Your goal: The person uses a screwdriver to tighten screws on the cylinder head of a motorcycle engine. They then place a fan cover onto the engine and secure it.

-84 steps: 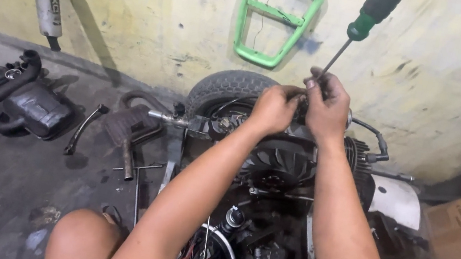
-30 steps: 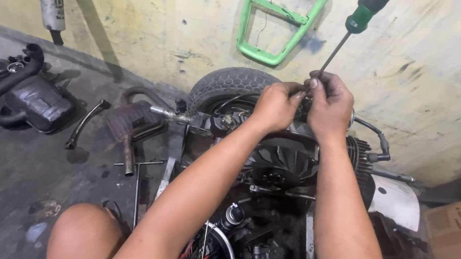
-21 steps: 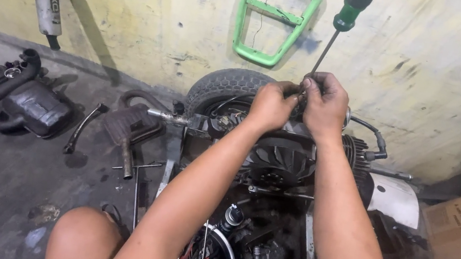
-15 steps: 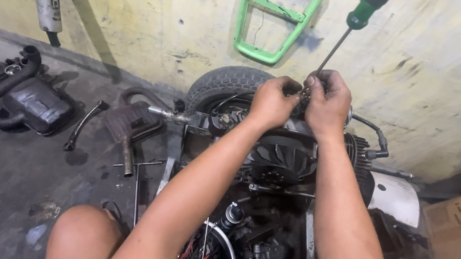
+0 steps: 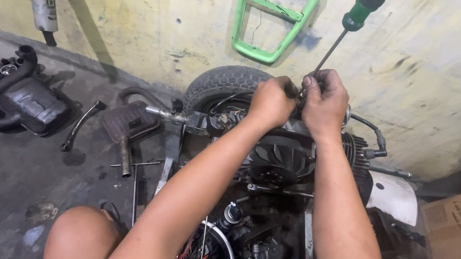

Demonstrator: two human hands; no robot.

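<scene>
Holding a long screwdriver with a green and black handle [image 5: 359, 10], the right hand [image 5: 325, 102] is closed on its thin metal rod. It slants, handle up toward the wall, tip down at the black engine [image 5: 279, 156]. The left hand [image 5: 273, 100] is closed just beside it, near the black rubber tyre [image 5: 219, 84]

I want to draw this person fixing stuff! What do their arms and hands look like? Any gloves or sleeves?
No gloves and no sleeves in view. The left hand and right hand are bare, and both forearms are bare too. No watch, ring or wristband shows. The knuckles and fingers look smudged with dark grime.
</scene>
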